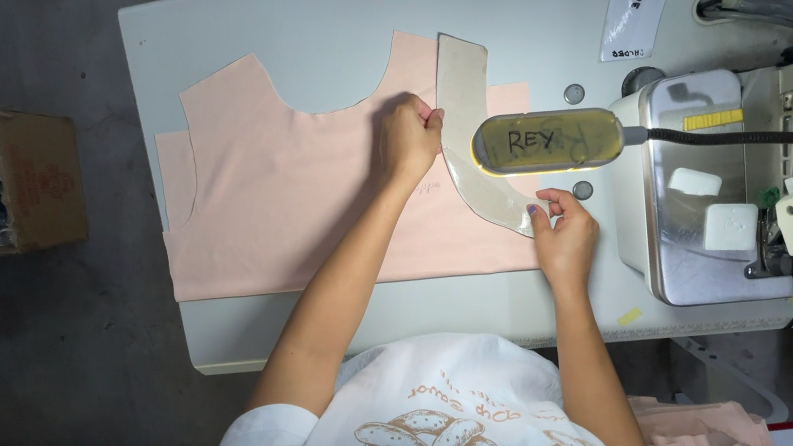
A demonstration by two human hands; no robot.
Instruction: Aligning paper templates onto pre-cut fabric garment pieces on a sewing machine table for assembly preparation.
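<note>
The left hand [409, 139] and right hand [564, 236] pinch the curved beige cardboard template [461, 110] on the pale pink cut fabric panel [288, 200]; it is best kept flat, edges aligned.

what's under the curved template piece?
The curved template lies on the pink fabric panel, which lies on the table. Left hand and right hand hold its edges. The lamp covers its middle.

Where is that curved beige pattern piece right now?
In the head view, the curved pattern piece lies on the pink fabric at the table's middle, partly under the lamp, with the left hand at its inner edge and the right hand at its lower end.
</note>
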